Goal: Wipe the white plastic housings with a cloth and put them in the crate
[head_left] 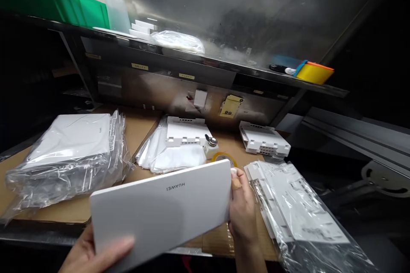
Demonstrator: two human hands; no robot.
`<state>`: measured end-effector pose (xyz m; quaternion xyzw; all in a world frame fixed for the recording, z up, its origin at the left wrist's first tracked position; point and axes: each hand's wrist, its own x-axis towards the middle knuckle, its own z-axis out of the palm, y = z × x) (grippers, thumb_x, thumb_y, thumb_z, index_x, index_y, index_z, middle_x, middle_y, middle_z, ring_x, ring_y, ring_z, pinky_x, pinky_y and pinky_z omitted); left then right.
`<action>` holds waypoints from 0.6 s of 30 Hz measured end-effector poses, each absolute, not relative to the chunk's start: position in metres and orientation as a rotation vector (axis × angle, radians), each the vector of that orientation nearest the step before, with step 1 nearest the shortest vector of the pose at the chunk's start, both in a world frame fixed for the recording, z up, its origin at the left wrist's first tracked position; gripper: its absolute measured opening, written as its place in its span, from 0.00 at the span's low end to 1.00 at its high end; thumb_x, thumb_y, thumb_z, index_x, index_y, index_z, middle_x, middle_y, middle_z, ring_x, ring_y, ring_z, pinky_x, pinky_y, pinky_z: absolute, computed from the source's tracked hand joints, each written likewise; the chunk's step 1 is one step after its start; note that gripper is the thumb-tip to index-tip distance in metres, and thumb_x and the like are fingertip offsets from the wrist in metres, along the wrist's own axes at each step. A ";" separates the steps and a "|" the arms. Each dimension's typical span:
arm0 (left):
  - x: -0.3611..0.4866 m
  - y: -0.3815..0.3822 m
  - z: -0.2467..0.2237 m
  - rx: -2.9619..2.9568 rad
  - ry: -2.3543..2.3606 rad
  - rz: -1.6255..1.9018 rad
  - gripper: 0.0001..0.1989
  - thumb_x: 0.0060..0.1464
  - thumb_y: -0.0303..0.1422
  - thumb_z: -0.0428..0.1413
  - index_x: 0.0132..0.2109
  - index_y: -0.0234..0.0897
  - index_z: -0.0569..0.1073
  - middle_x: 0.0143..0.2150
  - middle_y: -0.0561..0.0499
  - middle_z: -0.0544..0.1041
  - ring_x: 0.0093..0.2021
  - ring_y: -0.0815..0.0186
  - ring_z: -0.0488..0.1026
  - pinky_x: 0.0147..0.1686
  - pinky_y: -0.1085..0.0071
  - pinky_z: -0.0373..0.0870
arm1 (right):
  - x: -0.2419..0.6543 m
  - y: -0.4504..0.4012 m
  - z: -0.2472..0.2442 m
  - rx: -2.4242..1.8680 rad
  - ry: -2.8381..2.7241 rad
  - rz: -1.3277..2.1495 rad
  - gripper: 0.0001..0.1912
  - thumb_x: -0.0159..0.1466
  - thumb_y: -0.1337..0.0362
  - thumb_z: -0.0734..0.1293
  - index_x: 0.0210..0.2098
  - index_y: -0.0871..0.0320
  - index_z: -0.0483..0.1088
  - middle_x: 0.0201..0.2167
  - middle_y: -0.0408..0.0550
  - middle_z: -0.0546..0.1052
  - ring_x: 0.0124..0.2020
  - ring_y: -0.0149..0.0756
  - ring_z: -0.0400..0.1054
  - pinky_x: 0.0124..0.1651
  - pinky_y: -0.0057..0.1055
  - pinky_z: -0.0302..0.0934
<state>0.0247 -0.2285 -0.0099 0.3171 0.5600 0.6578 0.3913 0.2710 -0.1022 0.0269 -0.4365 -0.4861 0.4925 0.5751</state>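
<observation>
A white flat cover (160,211) with HUAWEI lettering is held up tilted over the front edge of the table, its lettering upside down to me. My left hand (96,249) grips its lower left corner, thumb across the face. At the right edge, my right hand (241,204) is closed with its fingers curled against the cover. A tan wrapping shows on one of its fingers, and a small white bit at the fingertips is too unclear to name. Behind the cover lie a roll of yellow tape (224,155) and a small white bottle with a metal top (211,147).
Bagged white covers (70,136) are stacked at left. Clear plastic bags (176,160) lie under a white slotted part (187,130); more slotted parts (265,138) stand at right. A plastic-wrapped stack (297,204) is at front right. Above runs a metal shelf (230,66) with a green bin (77,6).
</observation>
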 end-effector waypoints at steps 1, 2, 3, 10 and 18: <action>0.022 -0.222 -0.005 0.768 1.456 1.640 0.16 0.42 0.44 0.72 0.40 0.51 0.83 0.31 0.53 0.86 0.32 0.52 0.83 0.32 0.65 0.83 | 0.270 -0.102 0.023 -0.984 -1.138 1.082 0.16 0.71 0.46 0.63 0.44 0.52 0.66 0.29 0.40 0.72 0.27 0.32 0.66 0.29 0.28 0.65; 0.019 -0.215 -0.002 0.738 1.484 1.616 0.16 0.40 0.44 0.73 0.38 0.48 0.84 0.32 0.52 0.86 0.35 0.53 0.84 0.36 0.68 0.82 | 0.269 -0.102 0.018 -0.941 -1.142 1.016 0.16 0.71 0.47 0.62 0.44 0.53 0.65 0.28 0.39 0.70 0.26 0.31 0.65 0.28 0.27 0.64; 0.015 -0.209 -0.001 0.728 1.501 1.610 0.18 0.38 0.45 0.74 0.37 0.45 0.84 0.33 0.50 0.86 0.36 0.53 0.84 0.39 0.70 0.81 | 0.268 -0.102 0.014 -0.898 -1.150 0.962 0.15 0.71 0.48 0.62 0.44 0.53 0.64 0.27 0.38 0.69 0.25 0.31 0.64 0.28 0.27 0.63; 0.018 -0.200 0.001 1.174 1.528 1.719 0.08 0.44 0.38 0.72 0.34 0.46 0.85 0.34 0.55 0.85 0.34 0.57 0.83 0.34 0.72 0.82 | 0.277 -0.098 0.017 -0.813 -1.229 0.881 0.09 0.73 0.56 0.61 0.47 0.53 0.66 0.41 0.48 0.77 0.41 0.38 0.74 0.43 0.38 0.70; 0.045 -0.196 0.022 1.590 1.427 1.759 0.07 0.55 0.30 0.67 0.41 0.47 0.85 0.37 0.53 0.85 0.36 0.61 0.82 0.36 0.72 0.80 | 0.297 -0.120 0.039 -0.931 -1.381 0.434 0.06 0.66 0.64 0.71 0.43 0.54 0.76 0.47 0.50 0.75 0.53 0.45 0.69 0.55 0.44 0.63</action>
